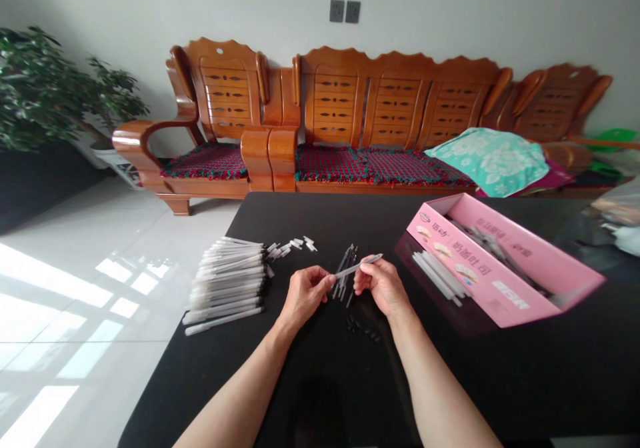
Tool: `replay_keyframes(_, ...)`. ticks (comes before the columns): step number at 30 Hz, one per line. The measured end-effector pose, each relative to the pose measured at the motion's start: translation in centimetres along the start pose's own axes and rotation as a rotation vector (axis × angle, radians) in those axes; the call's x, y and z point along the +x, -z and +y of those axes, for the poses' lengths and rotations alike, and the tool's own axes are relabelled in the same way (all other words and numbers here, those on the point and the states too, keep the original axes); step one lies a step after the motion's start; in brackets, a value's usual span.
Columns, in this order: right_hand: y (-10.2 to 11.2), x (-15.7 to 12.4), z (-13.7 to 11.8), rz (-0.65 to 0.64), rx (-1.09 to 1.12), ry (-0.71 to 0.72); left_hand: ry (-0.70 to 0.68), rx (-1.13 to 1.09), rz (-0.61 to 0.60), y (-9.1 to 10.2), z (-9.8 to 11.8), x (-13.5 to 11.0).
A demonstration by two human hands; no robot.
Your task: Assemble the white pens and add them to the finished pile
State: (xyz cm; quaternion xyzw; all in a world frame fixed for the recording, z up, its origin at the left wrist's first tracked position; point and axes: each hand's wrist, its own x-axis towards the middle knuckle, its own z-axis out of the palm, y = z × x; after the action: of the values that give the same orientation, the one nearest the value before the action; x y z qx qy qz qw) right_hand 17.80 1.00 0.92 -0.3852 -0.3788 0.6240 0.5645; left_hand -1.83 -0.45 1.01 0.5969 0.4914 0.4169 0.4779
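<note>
Carved wooden seating (345, 98): spans the background along the wall, patterned red mats on its seats.

Bench (215, 381): black, smooth top, in front of the seating; carries all the small parts.

Potted plant (60, 95): leafy, on the floor side, far left.

Turquoise cloth bundle (493, 161): floral print, on the seating, right of centre.

Pink box (460, 258): printed, top uncovered, set at an angle on the right of the bench. Dark and pale items inside; too obscured to identify.

Row of pens (227, 281): pale barrels side by side, left part of the bench, mostly with dark ends toward the centre.

Left hand (307, 291): grip pinched, thumb against forefinger, on the left end of one pale pen.

Right hand (383, 287): grip closed lightly, thumb and fingers on the same pen near its other end, the tip projecting past them.

White tubes (437, 276): small group lying just beside the pink box.

Dark slender rods (343, 288): loose cluster on the bench, between and beyond the hands.

Pale pen (349, 271): held between both hands, slanting up to the right, above the rods.

White short pieces (286, 248): scattered beyond the row's dark ends.

Black bits (354, 325): smallest; strewn on the bench nearer the wearer than the rods.
</note>
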Motion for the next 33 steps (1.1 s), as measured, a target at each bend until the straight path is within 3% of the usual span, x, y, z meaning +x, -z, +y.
replay_keyframes(6,0.17,0.04,0.12,0.002,-0.001,0.008,-0.023,-0.041,0.073,0.07,0.11,-0.03)
replay_keyframes(11,0.09,0.01,0.07,0.006,-0.009,0.007,-0.004,0.024,-0.006,0.05,-0.35,0.01)
replay_keyframes(19,0.07,0.02,0.01,0.005,-0.012,0.004,-0.002,-0.1,0.052,0.0,-0.09,0.11)
replay_keyframes(25,0.08,0.02,-0.04,0.006,-0.008,0.007,0.054,-0.04,-0.058,-0.03,-0.23,-0.03)
replay_keyframes(33,0.23,0.02,0.17,0.002,-0.012,0.013,0.057,-0.135,-0.003,-0.05,-0.13,0.09)
